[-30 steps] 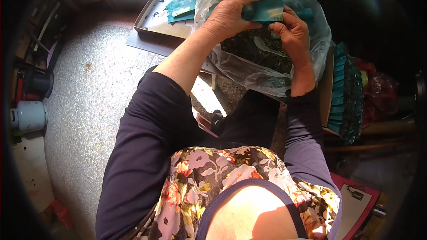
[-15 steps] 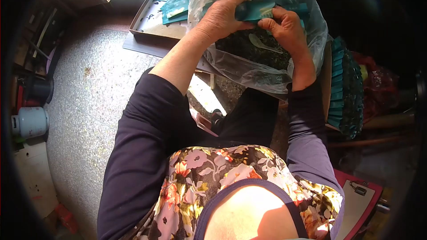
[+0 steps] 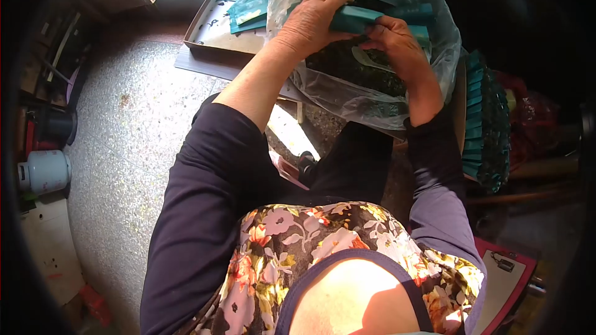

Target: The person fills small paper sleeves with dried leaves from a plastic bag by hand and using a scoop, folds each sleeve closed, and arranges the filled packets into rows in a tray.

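Note:
My left hand (image 3: 310,25) is closed around the left end of a teal packet (image 3: 355,20), fingers over the top and thumb below. At the packet's right end, my right hand (image 3: 394,40) has its fingers curled onto the edge; the exact grip is partly in shadow. Both hands are over an open clear plastic bag (image 3: 347,104). Dark, loose, leaf-like material (image 3: 332,67) lies inside it. A pale scoop or spoon (image 3: 367,57) rests on that material, partly behind my right hand. More teal packets (image 3: 413,12) lie at the bag's far right side.
Flat teal packets (image 3: 254,12) lie in a shallow cardboard tray (image 3: 197,36) at the back left. A row of filled teal packets (image 3: 474,118) stands to the right. A clipboard (image 3: 496,285) is at lower right, and a white gas cylinder (image 3: 48,170) at far left.
My right hand's fingers have shifted and curled further over the packet's right end, hiding the pale patch that showed there. My left hand keeps its hold. The whole view has shifted slightly.

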The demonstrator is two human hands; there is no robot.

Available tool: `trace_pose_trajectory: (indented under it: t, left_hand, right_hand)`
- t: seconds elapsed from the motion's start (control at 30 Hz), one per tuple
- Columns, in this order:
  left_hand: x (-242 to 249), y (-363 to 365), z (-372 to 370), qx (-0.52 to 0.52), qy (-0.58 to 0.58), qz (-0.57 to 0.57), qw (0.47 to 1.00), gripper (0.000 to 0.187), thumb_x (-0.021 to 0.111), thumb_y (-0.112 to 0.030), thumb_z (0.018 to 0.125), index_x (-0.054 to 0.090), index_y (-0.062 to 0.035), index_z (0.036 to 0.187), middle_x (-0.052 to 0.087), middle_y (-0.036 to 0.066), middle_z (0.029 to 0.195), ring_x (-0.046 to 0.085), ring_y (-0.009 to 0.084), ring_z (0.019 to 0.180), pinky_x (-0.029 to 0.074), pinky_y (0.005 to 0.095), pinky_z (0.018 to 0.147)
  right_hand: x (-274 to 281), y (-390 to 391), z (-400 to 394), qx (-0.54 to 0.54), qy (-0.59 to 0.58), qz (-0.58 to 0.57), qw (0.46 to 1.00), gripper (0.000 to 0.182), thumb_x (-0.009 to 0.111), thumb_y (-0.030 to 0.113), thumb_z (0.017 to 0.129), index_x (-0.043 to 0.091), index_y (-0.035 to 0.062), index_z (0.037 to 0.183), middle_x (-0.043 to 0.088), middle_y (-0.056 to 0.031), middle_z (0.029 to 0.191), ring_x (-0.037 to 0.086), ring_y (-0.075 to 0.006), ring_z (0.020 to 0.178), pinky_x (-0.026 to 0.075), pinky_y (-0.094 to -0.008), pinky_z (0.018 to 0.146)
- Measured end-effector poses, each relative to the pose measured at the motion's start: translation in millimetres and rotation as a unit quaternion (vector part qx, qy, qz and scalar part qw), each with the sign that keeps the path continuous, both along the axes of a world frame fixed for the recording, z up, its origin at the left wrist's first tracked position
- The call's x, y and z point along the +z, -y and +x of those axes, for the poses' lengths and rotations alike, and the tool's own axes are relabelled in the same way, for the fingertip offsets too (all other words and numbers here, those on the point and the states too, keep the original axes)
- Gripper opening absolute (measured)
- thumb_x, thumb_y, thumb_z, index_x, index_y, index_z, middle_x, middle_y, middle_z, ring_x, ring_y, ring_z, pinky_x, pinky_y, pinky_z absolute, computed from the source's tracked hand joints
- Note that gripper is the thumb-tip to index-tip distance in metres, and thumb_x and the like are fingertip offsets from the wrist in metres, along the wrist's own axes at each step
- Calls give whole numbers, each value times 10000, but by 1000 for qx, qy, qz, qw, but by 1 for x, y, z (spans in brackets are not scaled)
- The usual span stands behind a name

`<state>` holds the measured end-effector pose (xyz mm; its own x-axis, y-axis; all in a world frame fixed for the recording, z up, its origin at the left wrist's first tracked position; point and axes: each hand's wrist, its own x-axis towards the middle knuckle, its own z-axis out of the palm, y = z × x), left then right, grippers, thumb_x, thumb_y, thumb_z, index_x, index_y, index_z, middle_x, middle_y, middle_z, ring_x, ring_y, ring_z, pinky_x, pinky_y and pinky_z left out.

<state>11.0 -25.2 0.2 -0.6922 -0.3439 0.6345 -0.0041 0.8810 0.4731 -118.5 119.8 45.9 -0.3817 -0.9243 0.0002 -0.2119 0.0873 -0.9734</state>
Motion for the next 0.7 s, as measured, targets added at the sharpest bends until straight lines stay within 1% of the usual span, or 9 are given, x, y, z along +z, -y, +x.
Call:
trace_pose_trajectory:
  t: [0.03,0.2,0.3,0.37,0.5,0.53,0.57,0.63,0.7]
  left_hand:
    - [-2,2,0,1,0,-1,1000,652,826,-224,634,530,-138,1208,592,134,1115,548,342,1075,464,410,895]
    - [-4,2,-2,-19,3,31,999,634,829,-224,652,529,-124,1202,612,162,1060,600,351,989,487,391,844]
    - [-8,5,-5,-33,-19,81,996,620,821,-216,674,525,-116,1209,623,160,1052,619,311,982,489,373,847]
    - [-4,5,-5,-13,11,107,994,614,819,-213,684,524,-113,1213,626,150,1052,621,280,978,486,358,852]
    - [-9,13,-4,-36,4,153,988,631,826,-221,687,522,-112,1229,631,116,1037,614,212,956,479,321,856]
    - [-9,14,-4,-37,3,152,988,631,826,-221,687,522,-112,1229,631,116,1037,614,212,956,479,321,856]
    - [-9,15,-4,-28,-5,146,989,637,828,-228,688,522,-113,1234,631,106,1029,607,194,952,477,312,853]
    - [-9,17,-3,-19,-15,141,990,642,830,-235,689,523,-114,1239,631,96,1021,601,176,947,476,303,851]
    - [-10,18,-3,-52,-60,154,985,653,829,-243,661,524,-95,1219,643,136,1011,624,262,951,485,331,842]
  right_hand:
    - [1,2,-3,72,-17,-2,997,292,583,250,903,612,6,1060,644,-34,914,612,-132,907,522,-272,804]
    - [16,-2,2,67,-100,24,992,289,567,183,903,622,21,1136,653,-39,974,618,-107,849,509,-245,744]
    - [26,-7,12,26,-145,0,989,292,556,108,888,622,43,1165,654,-37,993,613,-99,847,495,-232,727]
    - [27,-11,8,-24,-164,-105,981,327,542,37,866,616,54,1184,657,-30,988,606,-90,834,491,-225,722]
    - [11,-27,-13,-119,-220,-117,961,288,551,-5,833,671,67,1085,672,-18,963,597,-72,817,485,-210,697]
    - [0,-32,-20,-109,-298,-95,943,266,590,18,794,685,70,1037,686,-66,962,634,-147,788,497,-252,688]
    - [-11,-38,-25,-110,-299,-96,943,266,590,18,794,685,70,1037,686,-66,962,634,-147,788,497,-252,688]
    - [-28,-49,-27,-33,-475,111,872,246,620,53,743,680,51,982,670,-126,929,641,-280,811,504,-340,713]
    - [-39,-55,-25,-31,-510,147,847,223,624,64,724,673,41,941,651,-146,910,621,-324,834,493,-379,731]
